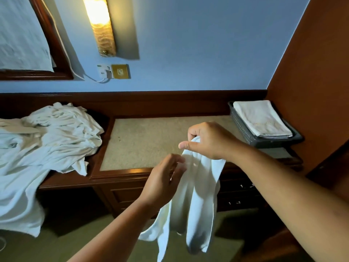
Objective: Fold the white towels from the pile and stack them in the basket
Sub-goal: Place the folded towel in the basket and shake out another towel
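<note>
Above desk, towel beneath right hand

Pale blue wall; lit amber wall lamp; wood-framed mirror, upper left; brass switch plate beside white socket; dark wooden desk, beige inset top; orange-brown panel, right; olive carpet.

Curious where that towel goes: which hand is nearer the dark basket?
Right. The right hand grips the hanging towel just left of the basket; the left hand is lower, farther left.
</note>
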A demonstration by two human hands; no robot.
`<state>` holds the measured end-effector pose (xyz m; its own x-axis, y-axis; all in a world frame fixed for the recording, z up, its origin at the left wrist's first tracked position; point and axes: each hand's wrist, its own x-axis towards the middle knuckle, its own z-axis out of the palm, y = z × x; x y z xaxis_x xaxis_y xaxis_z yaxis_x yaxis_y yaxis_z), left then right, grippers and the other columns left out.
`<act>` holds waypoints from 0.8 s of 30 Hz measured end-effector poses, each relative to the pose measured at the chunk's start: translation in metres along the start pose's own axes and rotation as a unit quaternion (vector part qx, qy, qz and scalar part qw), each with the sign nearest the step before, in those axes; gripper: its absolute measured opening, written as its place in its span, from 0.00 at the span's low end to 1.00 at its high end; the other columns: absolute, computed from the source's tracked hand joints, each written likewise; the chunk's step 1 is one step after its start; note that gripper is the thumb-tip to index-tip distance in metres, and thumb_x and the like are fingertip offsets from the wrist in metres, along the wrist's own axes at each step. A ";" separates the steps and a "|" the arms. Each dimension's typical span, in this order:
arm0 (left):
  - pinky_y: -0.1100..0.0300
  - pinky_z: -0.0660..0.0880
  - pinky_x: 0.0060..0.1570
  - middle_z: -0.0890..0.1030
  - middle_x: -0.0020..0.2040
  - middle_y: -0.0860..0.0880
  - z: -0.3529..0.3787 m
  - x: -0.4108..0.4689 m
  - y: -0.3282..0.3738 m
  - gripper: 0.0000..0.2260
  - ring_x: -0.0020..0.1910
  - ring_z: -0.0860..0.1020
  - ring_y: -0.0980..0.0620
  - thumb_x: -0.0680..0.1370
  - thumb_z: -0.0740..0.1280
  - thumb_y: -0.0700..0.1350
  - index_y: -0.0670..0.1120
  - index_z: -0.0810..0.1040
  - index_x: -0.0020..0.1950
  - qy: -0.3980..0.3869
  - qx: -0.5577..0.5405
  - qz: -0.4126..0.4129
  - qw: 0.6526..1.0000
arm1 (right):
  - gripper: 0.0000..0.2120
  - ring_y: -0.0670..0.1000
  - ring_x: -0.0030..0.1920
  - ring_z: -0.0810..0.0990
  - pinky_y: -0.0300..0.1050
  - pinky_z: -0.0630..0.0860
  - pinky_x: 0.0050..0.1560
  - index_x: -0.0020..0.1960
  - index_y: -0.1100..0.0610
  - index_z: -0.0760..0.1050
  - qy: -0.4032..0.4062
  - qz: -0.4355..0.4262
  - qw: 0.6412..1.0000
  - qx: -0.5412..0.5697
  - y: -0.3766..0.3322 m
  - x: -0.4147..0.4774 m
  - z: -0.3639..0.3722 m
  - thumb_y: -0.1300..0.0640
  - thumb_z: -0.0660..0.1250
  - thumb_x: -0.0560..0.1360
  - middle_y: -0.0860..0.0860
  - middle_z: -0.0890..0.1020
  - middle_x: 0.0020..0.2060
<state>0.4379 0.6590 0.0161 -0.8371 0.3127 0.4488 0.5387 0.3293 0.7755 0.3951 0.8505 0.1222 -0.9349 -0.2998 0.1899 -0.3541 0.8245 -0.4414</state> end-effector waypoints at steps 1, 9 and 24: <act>0.59 0.77 0.48 0.81 0.50 0.58 0.002 0.001 0.000 0.02 0.49 0.81 0.55 0.82 0.67 0.44 0.50 0.75 0.53 0.007 0.001 -0.008 1.000 | 0.24 0.46 0.29 0.69 0.43 0.66 0.32 0.34 0.55 0.71 0.007 -0.001 1.000 0.006 -0.002 0.001 0.000 0.36 0.73 0.71 0.45 0.72 0.26; 0.60 0.78 0.42 0.79 0.47 0.58 0.012 -0.007 -0.007 0.14 0.43 0.81 0.55 0.80 0.70 0.44 0.58 0.66 0.54 0.102 -0.040 -0.082 0.991 | 0.24 0.46 0.28 0.68 0.45 0.66 0.30 0.33 0.53 0.70 0.032 -0.050 0.998 0.008 -0.016 0.006 -0.001 0.35 0.72 0.71 0.45 0.72 0.25; 0.53 0.76 0.48 0.81 0.52 0.49 -0.005 -0.030 -0.082 0.10 0.49 0.81 0.45 0.82 0.63 0.52 0.49 0.80 0.56 -0.047 0.182 -0.088 0.978 | 0.19 0.44 0.32 0.73 0.43 0.68 0.34 0.35 0.53 0.75 0.137 -0.042 0.990 -0.012 -0.018 0.030 -0.033 0.39 0.73 0.71 0.45 0.76 0.28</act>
<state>0.4185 0.6181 -0.0589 -0.9167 0.2977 0.2666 0.3997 0.6752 0.6200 0.3747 0.8424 0.1645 -0.8591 -0.2287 0.4579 -0.4266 0.8141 -0.3939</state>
